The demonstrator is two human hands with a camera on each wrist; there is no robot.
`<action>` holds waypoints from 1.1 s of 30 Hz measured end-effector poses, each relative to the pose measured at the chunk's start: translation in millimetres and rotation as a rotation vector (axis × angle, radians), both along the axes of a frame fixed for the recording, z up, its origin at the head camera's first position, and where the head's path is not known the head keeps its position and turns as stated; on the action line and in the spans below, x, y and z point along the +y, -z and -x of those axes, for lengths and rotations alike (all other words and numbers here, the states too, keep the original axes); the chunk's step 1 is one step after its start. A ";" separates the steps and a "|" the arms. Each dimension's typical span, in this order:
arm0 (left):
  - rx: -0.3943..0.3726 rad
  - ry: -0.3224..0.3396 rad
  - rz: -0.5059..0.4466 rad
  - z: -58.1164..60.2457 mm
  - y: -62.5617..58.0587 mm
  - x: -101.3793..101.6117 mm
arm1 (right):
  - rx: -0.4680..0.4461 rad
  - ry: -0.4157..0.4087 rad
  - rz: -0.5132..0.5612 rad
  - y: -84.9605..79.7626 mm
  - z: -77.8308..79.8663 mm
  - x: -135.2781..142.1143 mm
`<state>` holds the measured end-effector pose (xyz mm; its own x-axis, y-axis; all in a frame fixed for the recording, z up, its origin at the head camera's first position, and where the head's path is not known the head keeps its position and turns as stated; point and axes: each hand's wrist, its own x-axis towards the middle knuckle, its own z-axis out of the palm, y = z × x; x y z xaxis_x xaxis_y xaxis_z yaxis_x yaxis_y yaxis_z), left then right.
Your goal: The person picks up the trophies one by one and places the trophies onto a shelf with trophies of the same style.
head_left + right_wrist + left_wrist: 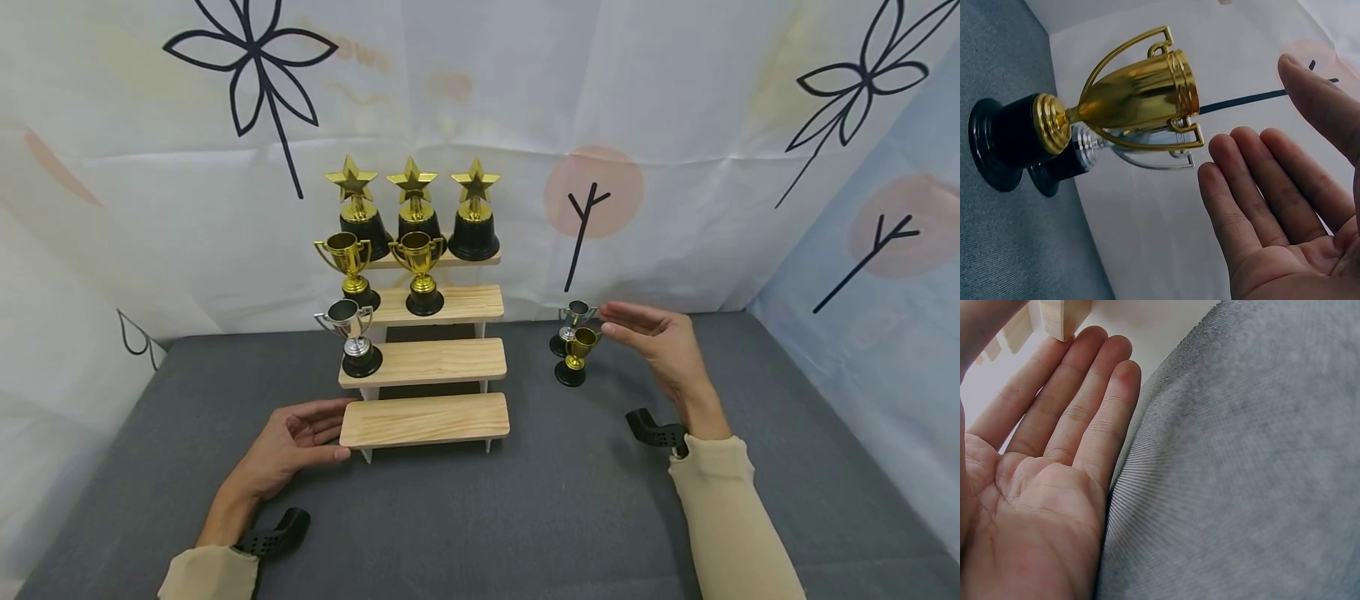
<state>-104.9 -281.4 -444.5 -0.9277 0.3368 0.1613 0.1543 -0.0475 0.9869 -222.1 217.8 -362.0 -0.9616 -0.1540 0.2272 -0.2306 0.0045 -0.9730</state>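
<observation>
My left hand (303, 442) is beside the left end of the lowest step of a wooden stepped stand (423, 421). In the left wrist view its fingers (1088, 419) are straight, their tips close to the wood; whether they touch it I cannot tell. Over on the right, my right hand (656, 346) is held with fingers extended, next to a small gold cup trophy (576, 354) and a silver cup trophy (572, 321) standing on the table. The right wrist view has the gold cup (1138, 94) in front of the silver one, with a gap between fingertips and handles.
Three gold star trophies (474, 208) stand on the top step. Two gold cups (417, 258) stand on the step below, and a silver cup (352, 329) at the left of the third. Grey cloth (570, 517) covers the table; a printed white curtain (480, 100) hangs behind.
</observation>
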 end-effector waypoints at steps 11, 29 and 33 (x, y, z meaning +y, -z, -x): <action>-0.007 -0.003 0.001 -0.5 -0.9 -0.2 | -0.048 -0.018 -0.068 7.4 4.4 5.0; -0.012 -0.009 -0.001 0.1 -2.3 1.2 | -0.181 -0.066 -0.203 27.4 12.0 3.7; -0.002 -0.001 -0.005 0.5 -1.7 1.0 | -0.185 -0.080 -0.217 29.3 11.9 2.0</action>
<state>-105.4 -280.4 -442.7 -0.9284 0.3349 0.1612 0.1526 -0.0521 0.9869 -234.0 219.8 -391.3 -0.9665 -0.2566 0.0026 -0.0575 0.2064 -0.9768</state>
